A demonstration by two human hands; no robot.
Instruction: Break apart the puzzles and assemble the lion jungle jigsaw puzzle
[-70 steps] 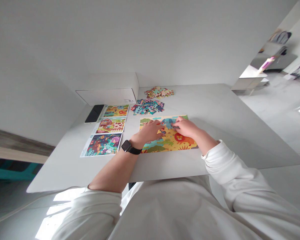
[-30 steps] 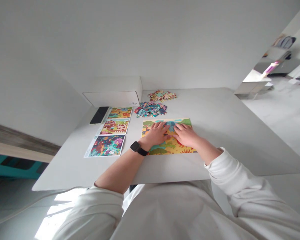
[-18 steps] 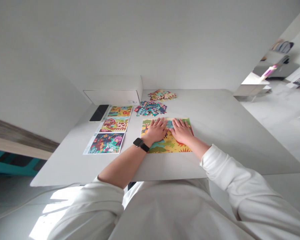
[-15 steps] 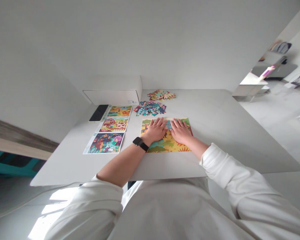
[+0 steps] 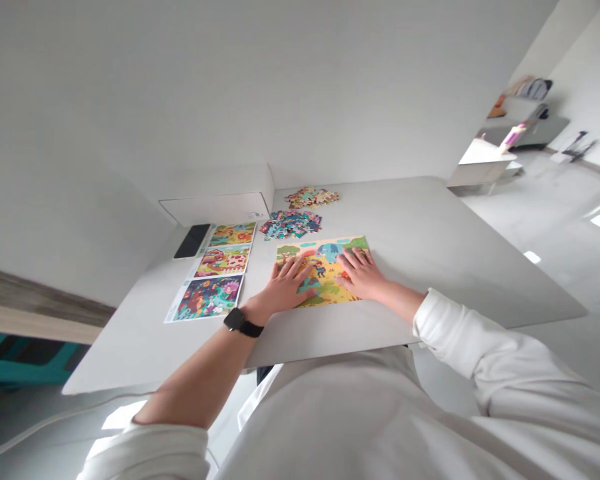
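A jigsaw puzzle (image 5: 325, 291) with a yellow animal scene, a blue elephant and green trees lies flat before me on the table, its pieces joined into one sheet. Across its left side rests my left hand (image 5: 286, 287), fingers spread, with a black watch (image 5: 243, 322) on the wrist. My right hand (image 5: 363, 275) lies open over the right part, its fingertips near the elephant. Neither hand grips anything. Parts of the picture are hidden under both hands.
Two heaps of loose puzzle pieces, one dark blue (image 5: 291, 225) and one pinkish-yellow (image 5: 311, 197), lie behind the puzzle. Picture sheets (image 5: 223, 260) are lined up at left beside a phone (image 5: 193, 241). A white box (image 5: 217, 208) stands at the wall on the grey table (image 5: 445, 253).
My hands have moved apart, the left one sliding left and toward me, uncovering the middle of the puzzle and the elephant. The camera view has shifted slightly.
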